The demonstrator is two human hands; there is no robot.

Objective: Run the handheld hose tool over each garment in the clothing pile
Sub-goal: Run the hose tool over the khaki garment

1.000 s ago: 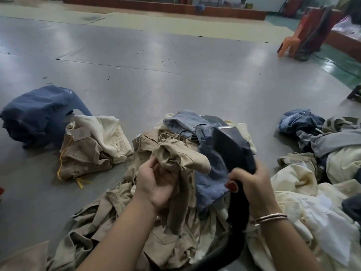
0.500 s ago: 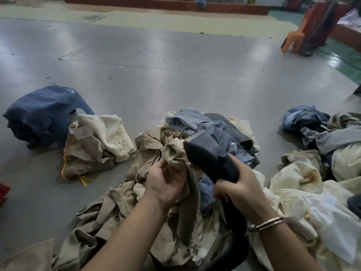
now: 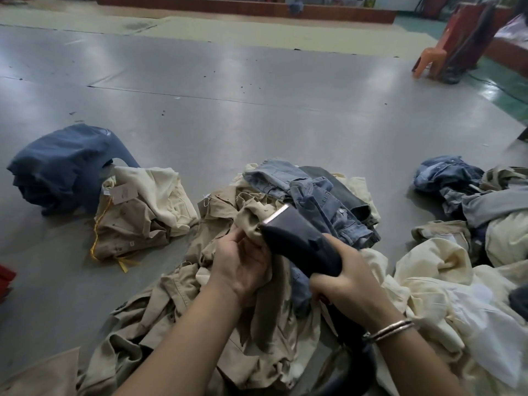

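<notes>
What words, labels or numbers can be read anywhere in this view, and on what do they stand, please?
No text can be read.
Paper tag on the folded beige garment: print too blurred to read.
Small tag at the edge of the central clothing pile: too small to read.

Garment workshop or sorting hall indicated. Wide grey sheeted floor (image 3: 257, 110) seen beyond hands; tagged clothing piles (image 3: 143, 212) heaped left, ahead and right of hands; stacked plastic chairs (image 3: 431, 60) seen far right, low wooden platform edge (image 3: 228, 7) far ahead.
</notes>
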